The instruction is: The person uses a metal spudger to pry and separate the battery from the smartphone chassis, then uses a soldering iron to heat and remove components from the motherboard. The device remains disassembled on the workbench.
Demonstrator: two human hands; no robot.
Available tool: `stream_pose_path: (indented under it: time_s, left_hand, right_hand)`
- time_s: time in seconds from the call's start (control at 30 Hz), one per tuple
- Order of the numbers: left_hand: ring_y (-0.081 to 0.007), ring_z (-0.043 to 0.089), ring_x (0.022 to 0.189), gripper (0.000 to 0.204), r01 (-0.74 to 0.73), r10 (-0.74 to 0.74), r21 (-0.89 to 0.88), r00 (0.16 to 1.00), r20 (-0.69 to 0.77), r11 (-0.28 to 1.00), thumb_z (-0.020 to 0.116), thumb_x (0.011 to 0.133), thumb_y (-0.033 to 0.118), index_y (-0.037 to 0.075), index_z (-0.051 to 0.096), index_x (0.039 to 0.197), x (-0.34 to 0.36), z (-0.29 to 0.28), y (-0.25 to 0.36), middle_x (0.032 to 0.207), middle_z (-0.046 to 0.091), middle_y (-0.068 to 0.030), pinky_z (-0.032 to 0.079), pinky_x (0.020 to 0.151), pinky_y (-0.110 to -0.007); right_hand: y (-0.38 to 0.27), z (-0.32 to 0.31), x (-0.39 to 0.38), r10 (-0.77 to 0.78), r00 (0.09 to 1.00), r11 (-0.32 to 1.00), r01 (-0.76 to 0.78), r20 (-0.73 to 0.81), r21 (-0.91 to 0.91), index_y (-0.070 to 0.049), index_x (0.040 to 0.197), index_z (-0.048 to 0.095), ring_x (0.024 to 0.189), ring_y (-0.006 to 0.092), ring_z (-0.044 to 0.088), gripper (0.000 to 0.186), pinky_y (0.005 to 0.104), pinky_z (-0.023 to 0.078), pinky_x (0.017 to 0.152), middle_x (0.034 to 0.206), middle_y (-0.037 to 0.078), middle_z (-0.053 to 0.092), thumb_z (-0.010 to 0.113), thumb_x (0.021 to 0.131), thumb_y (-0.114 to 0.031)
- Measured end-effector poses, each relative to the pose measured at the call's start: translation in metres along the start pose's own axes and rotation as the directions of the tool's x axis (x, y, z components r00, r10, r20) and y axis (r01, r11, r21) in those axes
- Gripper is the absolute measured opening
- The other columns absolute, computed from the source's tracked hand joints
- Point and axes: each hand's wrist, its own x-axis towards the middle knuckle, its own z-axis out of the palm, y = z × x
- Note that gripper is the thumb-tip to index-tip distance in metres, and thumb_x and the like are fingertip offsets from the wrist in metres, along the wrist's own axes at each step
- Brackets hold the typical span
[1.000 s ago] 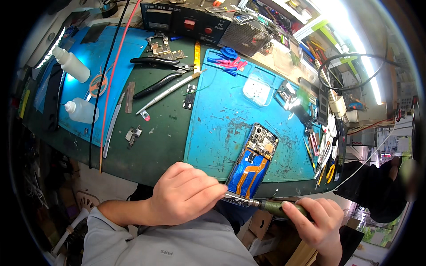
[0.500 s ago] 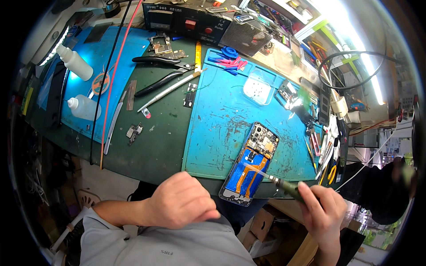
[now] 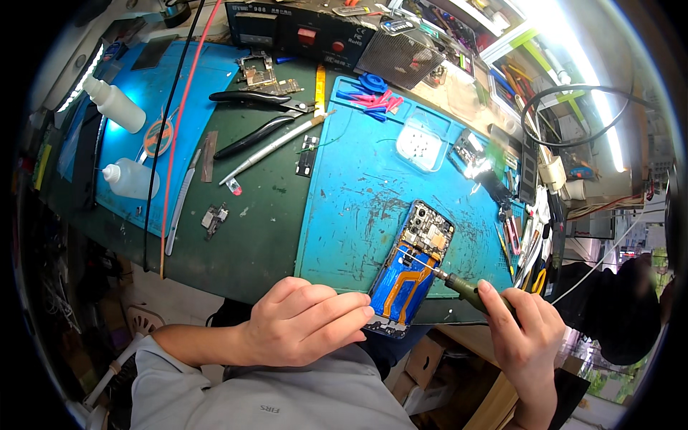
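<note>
Where the bench top (image 3: 265, 233) curves in from the far left of the frame, its green surface gives you a wide stretch below the pliers (image 3: 245, 95) and right of a small circuit board (image 3: 215, 218), up to the left edge of a scratched blue mat (image 3: 344, 236). Your left hand (image 3: 308, 322) is at lower centre by the bench's front edge, fingers curled, tips at the left side of the opened phone (image 3: 403, 276); you cannot tell from this view whether they grip it. The phone lies slanted right of centre, its lower end reaching past the mat's front edge, with mat surface to its left and above. At lower right, your right hand (image 3: 523, 326) is wrapped around a green-handled tool (image 3: 469, 290), whose thin shaft crosses over the phone's upper middle; contact there is hard to judge. Further right, loose tools (image 3: 530, 240) crowd the mat's edge and narrow your room.

As for containers, two white bottles (image 3: 118, 107) sit at upper left on another blue mat (image 3: 213, 75), their contents not readable. Above the phone, right of centre, a clear plastic box (image 3: 428, 168) has small dark bits scattered inside. At upper right, coloured sticks (image 3: 517, 80) are packed together.
</note>
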Motion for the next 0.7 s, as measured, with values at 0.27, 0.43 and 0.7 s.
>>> stream_pose_path:
  time_s: [0.27, 0.43, 0.7]
  left_hand:
    - [-0.0109, 0.064, 0.094, 0.038, 0.032, -0.033, 0.016, 0.999, 0.020, 0.999, 0.072, 0.098, 0.031, 0.012, 0.065, 0.130, -0.003, 0.001, 0.001, 0.124, 0.073, 0.0021, 0.044, 0.081, -0.027]
    - [-0.0109, 0.064, 0.093, 0.041, 0.038, -0.039, 0.028, 0.999, 0.010, 0.999, 0.073, 0.097, 0.030, 0.010, 0.064, 0.131, -0.003, 0.002, 0.002, 0.124, 0.073, 0.0019, 0.044, 0.081, -0.028]
    - [-0.0111, 0.061, 0.087, 0.051, 0.032, -0.031, 0.043, 0.999, -0.010, 0.999, 0.084, 0.089, 0.034, 0.010, 0.062, 0.128, -0.001, 0.003, 0.002, 0.116, 0.077, 0.0023, 0.041, 0.076, -0.028]
  right_hand:
    - [-0.004, -0.010, 0.005, -0.024, 0.998, 0.998, 0.028, 0.056, -0.055, -0.017, 0.129, 0.076, 0.067, 0.0164, 0.055, 0.052, 0.0307, 0.042, 0.055, 0.092, 0.004, 0.060, 0.073, 0.078, -0.010]
    - [-0.005, -0.012, 0.005, -0.038, 0.997, 0.998, 0.042, 0.068, -0.055, -0.016, 0.130, 0.075, 0.067, 0.0164, 0.054, 0.052, 0.0305, 0.042, 0.055, 0.091, 0.004, 0.059, 0.073, 0.078, -0.010]
    - [-0.009, -0.015, 0.002, -0.065, 0.994, 0.996, 0.070, 0.087, -0.057, -0.017, 0.131, 0.075, 0.067, 0.0155, 0.053, 0.054, 0.0292, 0.042, 0.055, 0.092, 0.003, 0.058, 0.074, 0.077, -0.011]
